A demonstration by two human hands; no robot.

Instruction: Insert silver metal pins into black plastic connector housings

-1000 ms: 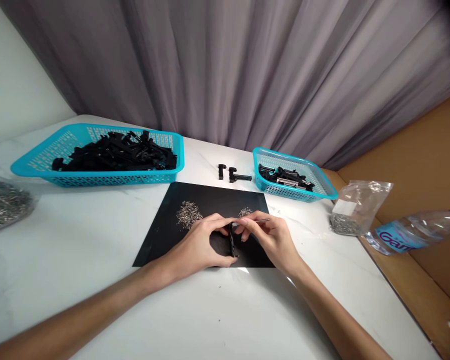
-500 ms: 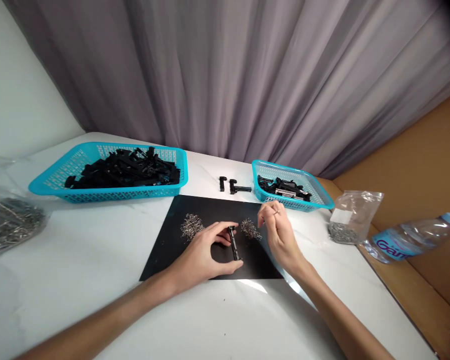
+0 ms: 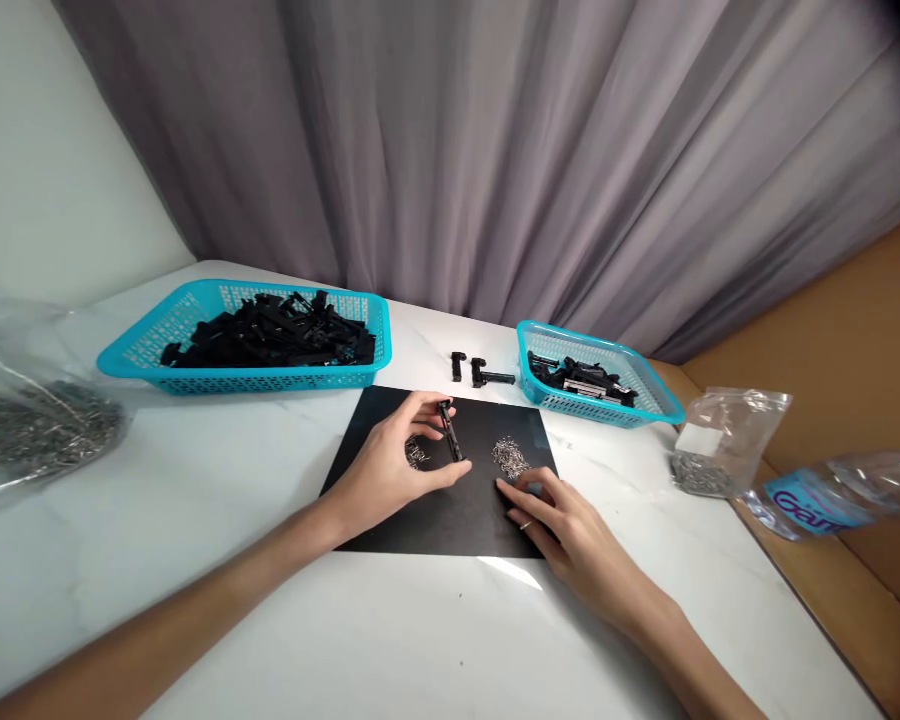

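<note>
My left hand (image 3: 394, 455) holds a narrow black part (image 3: 450, 432) by its two ends, between thumb and fingers, above the black mat (image 3: 450, 515). Behind that hand a pile of small metal pieces (image 3: 415, 456) is partly hidden. A second metal pile (image 3: 508, 456) lies on the mat's right side. Just in front of it is my right hand (image 3: 559, 520), low over the mat's right edge, fingers bent and spread apart, with nothing visible between them.
Blue baskets of black parts stand at the back left (image 3: 277, 380) and back right (image 3: 607, 408). Between them lie loose black parts (image 3: 478, 372). Bags of metal pieces sit far left (image 3: 45, 425) and right (image 3: 709, 470), near a bottle (image 3: 817, 498).
My left hand has moved up and slightly left with the black part. My right hand has come down nearer the table's front, its bunched fingers now spread. The view has shifted slightly.
</note>
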